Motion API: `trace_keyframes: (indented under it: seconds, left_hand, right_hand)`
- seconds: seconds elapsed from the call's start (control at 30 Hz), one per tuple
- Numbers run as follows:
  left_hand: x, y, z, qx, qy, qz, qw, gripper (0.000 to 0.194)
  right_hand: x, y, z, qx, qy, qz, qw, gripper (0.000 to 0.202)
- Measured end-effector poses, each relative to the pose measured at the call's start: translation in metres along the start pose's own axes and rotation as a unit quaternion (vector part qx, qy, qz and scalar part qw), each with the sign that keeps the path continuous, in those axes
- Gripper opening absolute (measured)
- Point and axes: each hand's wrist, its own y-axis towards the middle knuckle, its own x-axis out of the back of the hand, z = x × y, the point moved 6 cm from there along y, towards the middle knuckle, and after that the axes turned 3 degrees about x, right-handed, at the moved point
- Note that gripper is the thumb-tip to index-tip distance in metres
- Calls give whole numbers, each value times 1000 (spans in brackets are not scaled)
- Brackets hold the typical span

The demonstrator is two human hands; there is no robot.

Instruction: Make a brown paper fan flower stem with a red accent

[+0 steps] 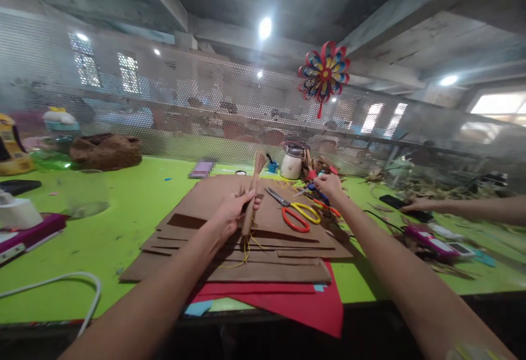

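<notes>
Forearms [172, 283] rise from lower left and lower right. Left hand [235, 210]: fingers closed round brown bundle [257, 171], frame centre. Right hand [329, 184]: fingertips bunched beside blue handle [311, 187], right of centre; cannot tell grip. Risk: dangling yellow thread [246, 256] could snag orange-and-yellow scissors [294, 220], pulling bundle askew.

1. Bare L hand [236, 209] & bare L forearm [168, 280] are showing.
2. Bare R hand [329, 186] & bare R forearm [394, 264] are showing.
3. Blurry, pale yellow-green patch [468, 351] is showing nr btm edge, R arm; can't ID fabric.
</notes>
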Motion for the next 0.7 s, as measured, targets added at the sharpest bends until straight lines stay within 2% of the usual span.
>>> trace_keyframes:
  seconds: [0.17,0.33,0.43,0.57,0.7]
  left_hand:
    - [1,7,15,47,-6,-6,999,18]
    - [-2,5,15,47,2,-10,999,18]
    - [-3,2,14,51,9,-13,999,18]
    - [-4,0,15,53,25,-4,998,21]
    - [-3,2,16,45,37,-3,998,23]
  right_hand:
    - [9,10,-22,-8,-138,25,990,20]
    - [13,16,-40,-18,-214,36,976,23]
    - [4,14,-44,-17,-240,36,970,25]
    - [-15,9,-45,-14,-259,16,966,44]
    - [-31,8,-43,-6,-260,11,965,33]
